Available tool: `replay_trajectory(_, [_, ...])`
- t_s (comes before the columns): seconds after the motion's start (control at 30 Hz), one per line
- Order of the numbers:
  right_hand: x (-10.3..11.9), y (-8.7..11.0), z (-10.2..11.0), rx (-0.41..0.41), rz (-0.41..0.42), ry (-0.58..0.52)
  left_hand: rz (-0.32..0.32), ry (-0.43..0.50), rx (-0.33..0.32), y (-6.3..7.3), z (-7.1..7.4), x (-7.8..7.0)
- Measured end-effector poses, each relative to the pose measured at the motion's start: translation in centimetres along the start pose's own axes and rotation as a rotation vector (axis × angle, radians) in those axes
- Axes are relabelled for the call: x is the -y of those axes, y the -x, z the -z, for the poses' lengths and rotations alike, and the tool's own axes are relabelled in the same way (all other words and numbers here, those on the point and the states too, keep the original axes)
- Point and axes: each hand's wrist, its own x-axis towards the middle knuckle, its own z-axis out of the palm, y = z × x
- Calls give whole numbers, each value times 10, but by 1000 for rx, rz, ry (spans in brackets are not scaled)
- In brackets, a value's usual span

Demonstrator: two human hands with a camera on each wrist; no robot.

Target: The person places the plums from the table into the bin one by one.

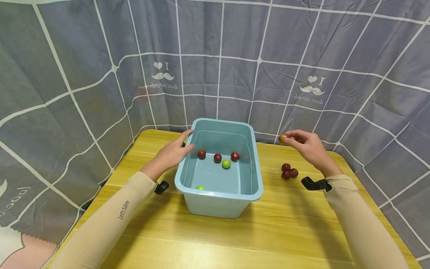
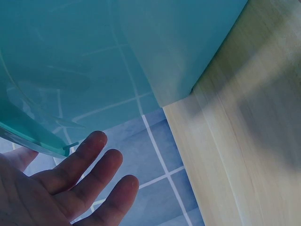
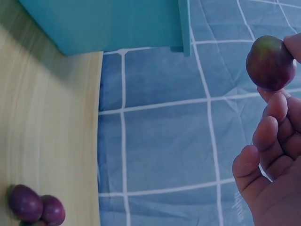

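Observation:
A light blue plastic bin stands on the wooden table. On its floor lie red plums, one at the left, another in the middle and one at the right. A green round fruit lies among them, and a second green fruit is partly hidden by the near rim. My left hand rests at the bin's left rim, its fingers loosely extended outside. Right of the bin, my right hand pinches a plum, reddish with a greenish patch, above the table.
A small cluster of dark plums sits on the table right of the bin, below my right hand. A grey curtain with white grid lines hangs behind and beside the table.

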Motion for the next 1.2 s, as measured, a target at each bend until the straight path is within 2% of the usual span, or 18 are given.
replay_trajectory(0.23, [16,-4,0,-1,60,-1,0,1,-5,0,-1,1])
replay_trajectory(0.6, [38,-10,-4,34,100,0,5,11,-3,0,-1,2])
replay_trajectory(1.2, [71,-27,-16,78,211,5,-2,11,-8,0,-1,2])
